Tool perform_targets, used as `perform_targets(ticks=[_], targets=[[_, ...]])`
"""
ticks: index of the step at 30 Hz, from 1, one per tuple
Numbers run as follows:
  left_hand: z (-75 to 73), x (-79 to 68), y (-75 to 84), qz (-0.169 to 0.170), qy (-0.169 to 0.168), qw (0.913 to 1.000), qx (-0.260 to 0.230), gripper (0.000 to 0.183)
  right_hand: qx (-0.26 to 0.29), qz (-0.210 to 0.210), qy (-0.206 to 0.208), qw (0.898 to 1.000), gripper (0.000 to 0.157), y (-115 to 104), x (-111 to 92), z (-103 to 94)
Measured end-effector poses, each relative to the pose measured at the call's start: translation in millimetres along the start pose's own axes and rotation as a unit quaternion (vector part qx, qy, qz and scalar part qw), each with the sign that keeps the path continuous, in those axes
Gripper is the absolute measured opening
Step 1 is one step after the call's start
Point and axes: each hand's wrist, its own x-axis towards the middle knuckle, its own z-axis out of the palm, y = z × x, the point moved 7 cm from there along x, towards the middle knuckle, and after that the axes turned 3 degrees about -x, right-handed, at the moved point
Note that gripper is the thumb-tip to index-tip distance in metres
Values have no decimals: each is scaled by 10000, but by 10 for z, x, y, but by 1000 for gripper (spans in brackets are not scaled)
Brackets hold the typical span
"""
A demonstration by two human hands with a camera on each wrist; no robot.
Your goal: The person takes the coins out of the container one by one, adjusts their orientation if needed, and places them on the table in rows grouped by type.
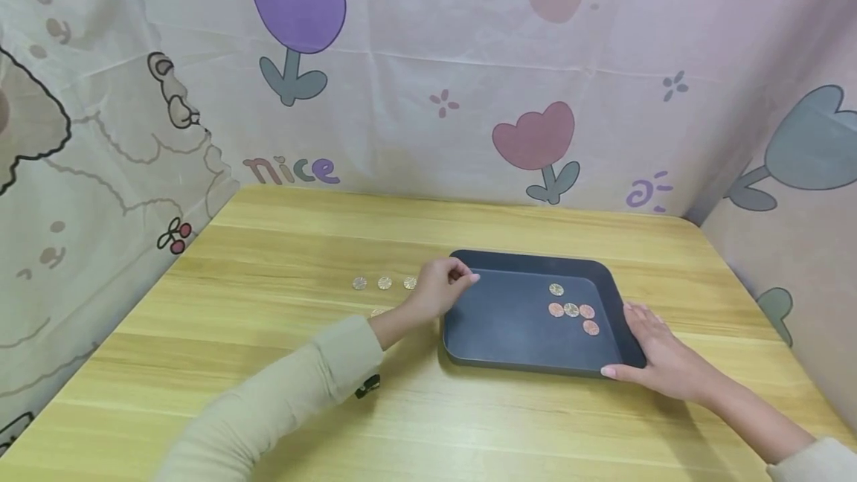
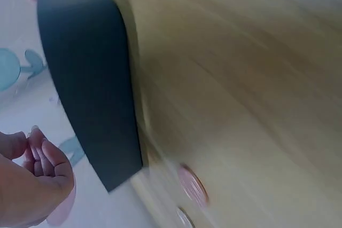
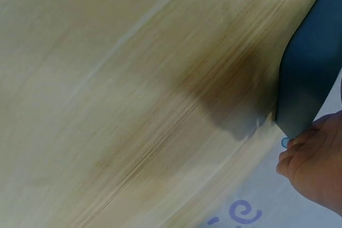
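Observation:
A dark grey rectangular tray (image 1: 515, 348) lies on the wooden table. Several copper and gold-coloured coins (image 1: 571, 309) sit in its right half. My left hand (image 1: 438, 288) hovers over the tray's left rim, thumb and forefinger tips brought together; whether anything is between them is too small to tell. At the tray's right front corner, my right hand (image 1: 663, 355) grips the edge, thumb along the front and fingers on the right side. Left of the tray, more coins (image 1: 384, 283) lie in a row, with another coin (image 1: 378, 312) partly hidden by my left wrist.
The wooden table (image 1: 268, 244) runs back to a patterned cloth (image 1: 415, 132) hung behind and at both sides. In the left wrist view, a copper coin (image 2: 193, 185) lies on the wood near the tray wall (image 2: 88, 78).

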Motion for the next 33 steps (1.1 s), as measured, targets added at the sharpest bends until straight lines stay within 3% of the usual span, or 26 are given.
perform_targets(ticks=[9,18,26,33], targets=[[415,116,150,356,-157,9992,129,13,8,-27,49,10000,106,2,2,-16],[807,190,291,253,-352,9988,218,14,62,8,43,10000,107,11,8,-31],[1147,234,330,154,-208,9997,37,16,108,7,15,9999,107,2,7,-19],[1293,303,366,53,163,9994,300,14,152,34,-3,9999,108,15,8,-29]])
